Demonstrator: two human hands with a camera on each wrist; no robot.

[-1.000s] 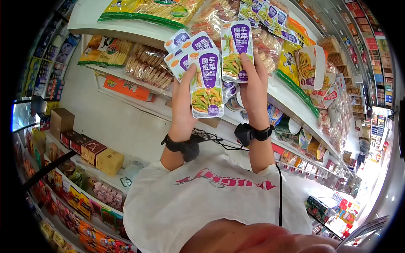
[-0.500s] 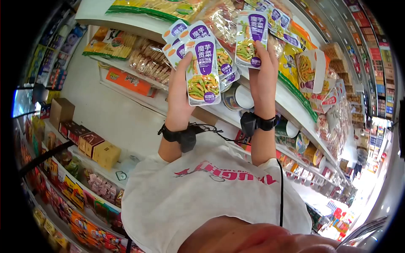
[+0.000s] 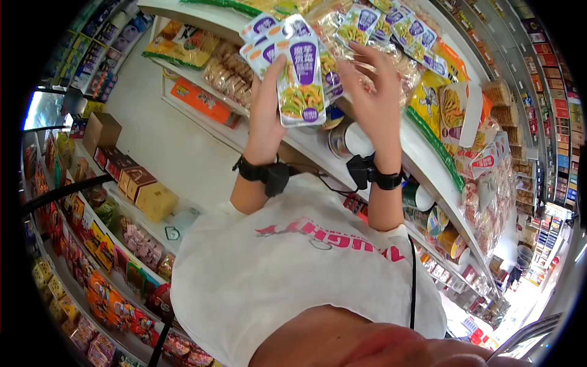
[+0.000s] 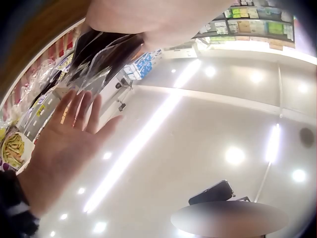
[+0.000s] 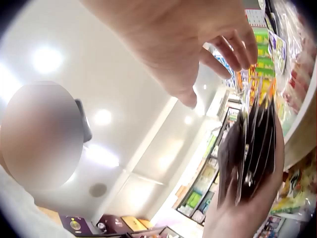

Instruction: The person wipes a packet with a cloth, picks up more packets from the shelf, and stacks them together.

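Observation:
In the head view my left hand (image 3: 265, 122) grips a fanned stack of white and purple snack packets (image 3: 301, 82), thumb across the front one. Their dark backs (image 5: 255, 148) show edge-on in the right wrist view. To the right of the stack, my right hand (image 3: 378, 104) holds nothing, its fingers spread and slightly bent. Just beyond its fingertips a single matching packet (image 3: 357, 25) lies on clear-wrapped goods on the shelf. The left wrist view also shows the right hand (image 4: 67, 151) with its fingers apart.
Several more purple-labelled packets (image 3: 413, 35) lie on the shelf goods at the upper right. Near them are a yellow bag (image 3: 426, 98) and a cut-open display box (image 3: 460, 116). Cup-shaped tubs (image 3: 351, 140) stand on a lower shelf. Cartons (image 3: 156, 200) line the shelf at left.
My right hand has let go of the packet it held, which now lies on the shelf goods, and its fingers have spread. My left hand still holds its stack.

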